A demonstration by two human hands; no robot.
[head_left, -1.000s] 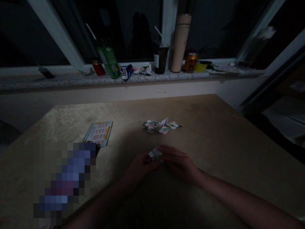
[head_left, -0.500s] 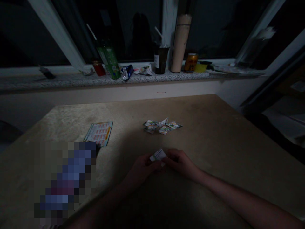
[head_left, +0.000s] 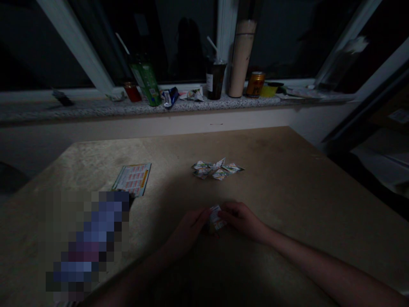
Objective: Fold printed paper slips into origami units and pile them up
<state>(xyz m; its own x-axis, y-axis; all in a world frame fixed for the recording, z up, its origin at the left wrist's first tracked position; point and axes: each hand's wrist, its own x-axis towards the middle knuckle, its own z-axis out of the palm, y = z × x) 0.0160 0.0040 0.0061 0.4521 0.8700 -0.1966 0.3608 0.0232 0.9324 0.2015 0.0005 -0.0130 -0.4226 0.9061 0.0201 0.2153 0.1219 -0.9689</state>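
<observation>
Both my hands meet low over the tan table [head_left: 287,179] in dim light. My left hand [head_left: 187,230] and my right hand [head_left: 244,219] pinch a small folded piece of printed paper [head_left: 214,217] between their fingertips. A little pile of several similar folded paper pieces [head_left: 217,169] lies on the table just beyond my hands. To the left lies a flat printed sheet [head_left: 132,178] with red and green print.
A pixelated blurred patch [head_left: 86,243] covers the table's left front. Behind the table runs a stone windowsill [head_left: 96,106] with a green bottle [head_left: 145,81], a red jar [head_left: 131,91], a dark cup with a straw [head_left: 215,79], a tall beige cylinder [head_left: 241,55] and an orange can [head_left: 255,84].
The paper piece has been turned and folded smaller between my fingers; both hands stayed in nearly the same place, the right hand's fingers curling in closer.
</observation>
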